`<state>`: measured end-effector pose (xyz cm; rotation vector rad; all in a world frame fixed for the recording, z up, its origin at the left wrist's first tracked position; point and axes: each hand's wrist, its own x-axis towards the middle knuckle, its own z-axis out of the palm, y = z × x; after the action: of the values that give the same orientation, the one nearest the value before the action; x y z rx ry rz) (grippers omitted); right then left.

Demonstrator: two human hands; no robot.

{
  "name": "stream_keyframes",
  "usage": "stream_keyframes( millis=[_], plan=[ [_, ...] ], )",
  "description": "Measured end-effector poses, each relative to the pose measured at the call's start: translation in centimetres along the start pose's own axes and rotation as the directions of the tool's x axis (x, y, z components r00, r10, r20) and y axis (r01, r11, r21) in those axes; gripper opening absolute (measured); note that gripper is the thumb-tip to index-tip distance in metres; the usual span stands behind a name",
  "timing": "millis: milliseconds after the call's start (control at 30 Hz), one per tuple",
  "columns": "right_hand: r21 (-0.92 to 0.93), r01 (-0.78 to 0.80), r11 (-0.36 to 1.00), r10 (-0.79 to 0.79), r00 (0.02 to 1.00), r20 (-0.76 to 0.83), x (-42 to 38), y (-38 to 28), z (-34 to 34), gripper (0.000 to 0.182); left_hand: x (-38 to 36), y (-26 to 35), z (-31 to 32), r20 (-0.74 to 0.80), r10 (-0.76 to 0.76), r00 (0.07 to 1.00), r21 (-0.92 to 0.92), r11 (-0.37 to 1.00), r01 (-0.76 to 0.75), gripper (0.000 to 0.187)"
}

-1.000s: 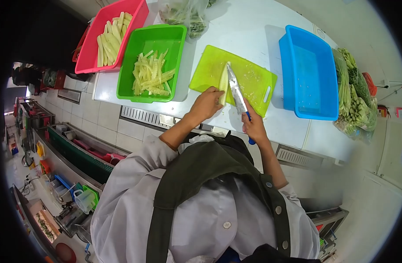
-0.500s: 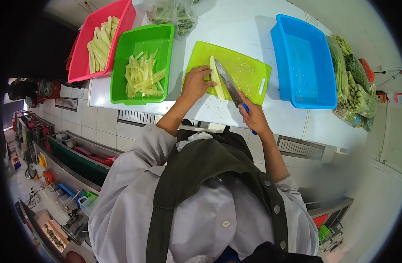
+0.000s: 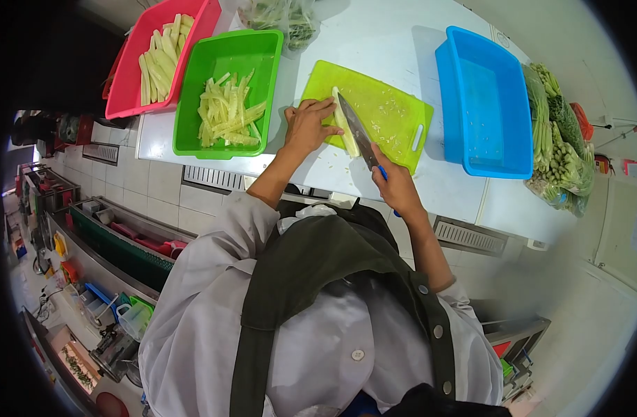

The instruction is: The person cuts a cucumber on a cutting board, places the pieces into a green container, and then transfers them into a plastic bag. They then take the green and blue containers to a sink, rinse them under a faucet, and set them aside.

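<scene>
A long, pale peeled cucumber piece (image 3: 341,119) lies near the left edge of the yellow-green cutting board (image 3: 395,97), its near end reaching past the edge. The fingers and thumb of my left hand (image 3: 306,128) are closed on it from the left, steadying it. My right hand (image 3: 396,189) grips a kitchen knife (image 3: 357,131) by its blue handle. Its blade runs along the right side of the piece, tip near the far end. Small pale seeds and scraps are scattered over the board.
Left of the board, a green basin (image 3: 217,50) holds soft cucumber cores. Beyond it, a pink basin (image 3: 128,66) contains long cucumber pieces. A blue basin (image 3: 461,111) stands right, near bagged green vegetables (image 3: 561,149). Another plastic bag of greens (image 3: 290,21) lies at the back.
The knife blade has shifted slightly left, closer along the cucumber piece. My left hand stays on the piece. The whole view has tilted a little.
</scene>
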<state>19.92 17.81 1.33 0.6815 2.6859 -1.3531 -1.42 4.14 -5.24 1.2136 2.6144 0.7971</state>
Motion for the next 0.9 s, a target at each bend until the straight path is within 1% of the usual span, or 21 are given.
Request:
stream_keyframes(
  millis=[67,133,167,233,367,433,467,533,567,633,767,833,900],
  plan=[
    [-0.037,0.054,0.998,-0.055,0.998,-0.021,-0.3,0.6,0.4,0.051,0.0,-0.3,0.2,-0.02,0.016,1.0,0.001,1.0,-0.016,0.067],
    [0.019,0.11,0.994,-0.109,0.993,-0.052,-1.0,1.5,0.8,0.054,0.0,-0.5,0.4,-0.029,0.02,0.999,-0.007,1.0,-0.021,0.067],
    [0.016,0.108,0.994,-0.107,0.993,-0.046,-1.5,2.0,0.7,0.054,0.0,-0.6,0.5,-0.038,0.028,0.999,-0.011,1.0,-0.029,0.067],
    [-0.004,0.031,1.0,-0.031,0.999,0.037,-2.5,2.5,0.0,0.054,0.0,-0.8,0.6,-0.046,0.032,0.998,-0.02,0.999,-0.033,0.066],
    [0.014,0.019,1.0,-0.019,0.998,0.054,-4.8,3.2,-0.4,0.055,0.0,-0.7,0.4,-0.056,0.05,0.997,-0.017,0.999,-0.051,0.065],
    [0.095,-0.087,0.992,0.074,0.989,0.132,-5.6,2.6,-1.1,0.056,0.1,-0.7,0.3,-0.049,0.052,0.997,-0.013,0.999,-0.052,0.065],
    [0.099,-0.091,0.991,0.078,0.989,0.128,-5.8,2.3,-1.5,0.056,0.1,-0.7,0.2,-0.046,0.05,0.998,-0.009,0.999,-0.051,0.064],
    [0.213,-0.259,0.942,0.206,0.948,0.241,-6.0,2.0,-2.2,0.056,0.1,-0.6,0.1,-0.042,0.05,0.998,-0.01,0.999,-0.051,0.064],
    [0.215,-0.262,0.941,0.21,0.949,0.237,-6.0,2.3,-2.2,0.056,0.1,-0.6,0.2,-0.044,0.044,0.998,-0.011,0.999,-0.044,0.064],
    [0.318,-0.254,0.913,0.173,0.95,0.26,-5.9,3.2,-1.9,0.056,0.2,-0.6,0.3,-0.041,0.049,0.998,-0.01,0.999,-0.05,0.064],
    [0.364,-0.276,0.889,0.185,0.946,0.266,-5.5,3.5,-1.0,0.056,0.2,-0.4,0.1,-0.05,0.051,0.997,-0.004,0.999,-0.052,0.062],
    [0.444,-0.295,0.846,0.186,0.944,0.273,-5.2,3.6,-0.3,0.056,0.3,-0.8,0.6,-0.05,0.047,0.998,0.006,0.999,-0.047,0.061],
    [0.478,-0.305,0.823,0.183,0.941,0.285,-4.9,3.6,0.1,0.057,0.3,-1.1,0.8,-0.052,0.04,0.998,0.016,0.999,-0.039,0.059]
  ],
)
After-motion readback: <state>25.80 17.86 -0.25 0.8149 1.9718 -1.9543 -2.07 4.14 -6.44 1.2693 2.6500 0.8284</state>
